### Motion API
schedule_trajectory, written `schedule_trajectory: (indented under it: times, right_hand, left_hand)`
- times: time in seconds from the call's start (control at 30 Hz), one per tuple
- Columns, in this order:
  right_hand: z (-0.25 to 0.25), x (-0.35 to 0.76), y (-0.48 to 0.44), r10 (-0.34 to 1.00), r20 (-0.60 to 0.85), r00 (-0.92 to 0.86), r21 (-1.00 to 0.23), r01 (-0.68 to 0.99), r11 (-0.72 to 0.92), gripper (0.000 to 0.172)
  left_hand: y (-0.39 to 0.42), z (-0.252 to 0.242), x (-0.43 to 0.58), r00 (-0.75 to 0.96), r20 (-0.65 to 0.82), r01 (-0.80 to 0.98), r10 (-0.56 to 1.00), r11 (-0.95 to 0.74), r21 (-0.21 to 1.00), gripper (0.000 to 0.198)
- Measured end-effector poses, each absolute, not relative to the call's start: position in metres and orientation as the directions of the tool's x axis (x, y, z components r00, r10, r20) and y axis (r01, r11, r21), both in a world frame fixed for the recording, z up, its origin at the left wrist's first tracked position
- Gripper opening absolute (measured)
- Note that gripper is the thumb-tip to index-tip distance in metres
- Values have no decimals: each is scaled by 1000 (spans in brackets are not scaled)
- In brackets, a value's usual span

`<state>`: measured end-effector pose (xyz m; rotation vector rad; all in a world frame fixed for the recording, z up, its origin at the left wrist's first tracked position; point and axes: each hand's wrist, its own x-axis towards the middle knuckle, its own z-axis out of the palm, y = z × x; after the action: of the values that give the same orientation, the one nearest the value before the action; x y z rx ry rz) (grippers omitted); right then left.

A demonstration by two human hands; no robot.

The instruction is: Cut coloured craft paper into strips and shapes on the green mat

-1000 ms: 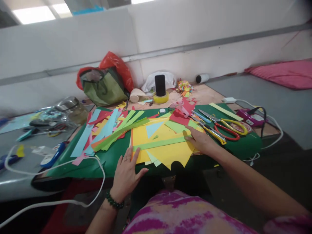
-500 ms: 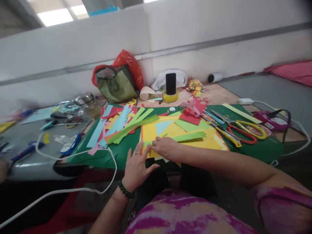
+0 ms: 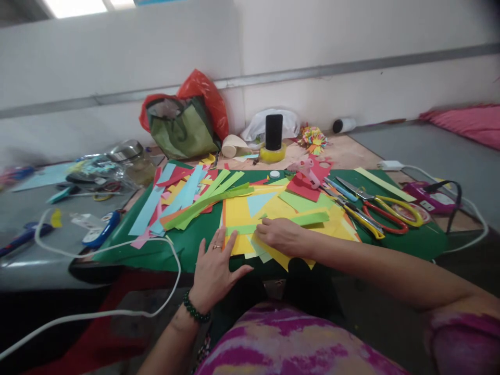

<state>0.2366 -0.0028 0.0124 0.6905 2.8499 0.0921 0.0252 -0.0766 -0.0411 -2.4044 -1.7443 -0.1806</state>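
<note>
A light green paper strip point(image 3: 242, 229) lies across yellow paper sheets point(image 3: 236, 208), its right part running on past my right hand. My left hand point(image 3: 214, 265) is open, with fingers spread and the fingertips at the strip's left end. Curled fingers of my right hand point(image 3: 281, 235) press on the strip near its middle; the fingertips are partly hidden. A light blue paper triangle point(image 3: 258, 202) rests on the yellow sheets just beyond the hands. Loose paper corners point(image 3: 263, 252) stick out below my right hand at the near edge.
To the left is a pile of colored paper strips point(image 3: 185, 195). Scissors point(image 3: 385, 205) and a pink glue gun point(image 3: 308, 172) lie to the right on the green mat point(image 3: 156, 255). Farther back stand a phone point(image 3: 274, 132) and a green bag point(image 3: 182, 130). A white cable point(image 3: 175, 281) hangs at left.
My right hand has slid rightward along the green strip, uncovering more of its left part. My left hand stays at the strip's left end. The camera view has shifted slightly.
</note>
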Motion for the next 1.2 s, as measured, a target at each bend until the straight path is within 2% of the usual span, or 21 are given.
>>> schedule_trajectory:
  times: [0.13,0.37,0.57,0.7,0.9,1.0,1.1,1.2]
  right_hand:
    - [0,268,-7,477,-155,-865,153,456,877,18]
    - [-18,340,-15,588,46,-808,164,586,793,18]
    - [-33,371,-24,595,254,-763,116,635,764,31]
    - [-42,382,-29,649,333,-684,93,709,699,34]
    - [-44,401,-43,769,356,-531,155,845,512,31]
    - [-37,411,-49,813,396,-427,110,901,420,30]
    - [-31,420,-50,875,457,-160,53,987,152,29]
    - [-29,424,-45,920,379,105,45,990,-132,37]
  left_hand:
    - [-77,-42,23,313,204,950,927,-308,-55,83]
    - [-76,-42,19,308,170,951,936,-307,-36,80]
    - [-76,-42,18,274,148,962,950,-269,-53,70]
    - [-75,-41,17,280,148,960,949,-273,-64,68]
    - [-74,-43,15,301,144,953,942,-295,-66,66]
    - [-71,-40,5,331,122,944,936,-326,-56,62]
    - [-66,-24,-5,373,142,928,917,-368,-61,53]
    - [-61,6,5,395,245,918,886,-389,-75,49]
